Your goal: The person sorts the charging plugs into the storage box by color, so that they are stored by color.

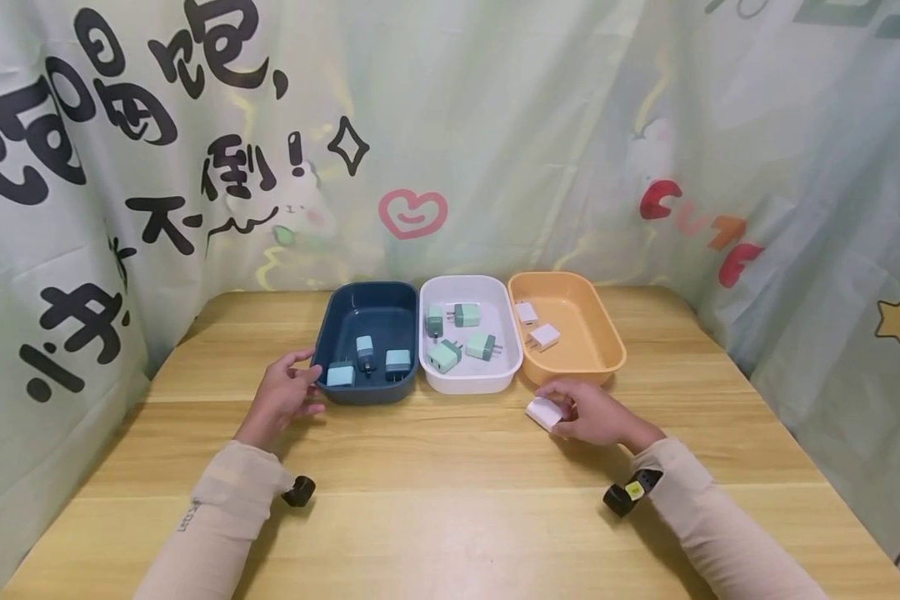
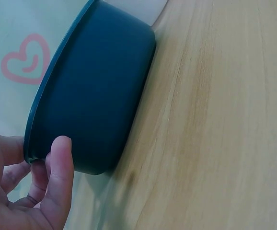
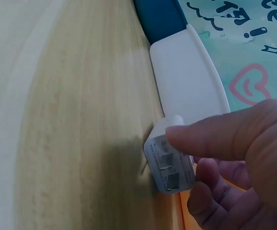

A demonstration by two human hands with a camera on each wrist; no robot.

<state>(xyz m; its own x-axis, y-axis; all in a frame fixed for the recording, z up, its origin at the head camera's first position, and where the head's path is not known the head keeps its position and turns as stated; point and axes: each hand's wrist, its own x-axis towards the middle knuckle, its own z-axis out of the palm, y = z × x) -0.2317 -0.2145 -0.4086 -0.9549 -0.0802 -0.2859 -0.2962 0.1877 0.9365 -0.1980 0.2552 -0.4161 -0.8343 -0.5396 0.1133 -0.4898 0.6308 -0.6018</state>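
Observation:
My right hand [image 1: 592,414] pinches a white plug-in charger [image 1: 544,413] between thumb and fingers, just in front of the orange bin [image 1: 607,354]. In the right wrist view the charger's printed face [image 3: 169,165] shows, with two metal prongs. My left hand [image 1: 281,396] grips the rim of the dark blue bin [image 1: 367,396] at its near left corner; the left wrist view has the thumb [image 2: 61,163] in front of the bin's wall. Three light-blue chargers [image 1: 365,350] lie in the dark blue bin. Two white chargers [image 1: 544,337] lie inside the orange one.
Between these two bins stands a white bin [image 1: 468,385] holding several green chargers [image 1: 445,357]. All three sit side by side toward the back of the wooden table [image 1: 450,500]. A printed curtain [image 1: 495,125] hangs behind them and along both sides.

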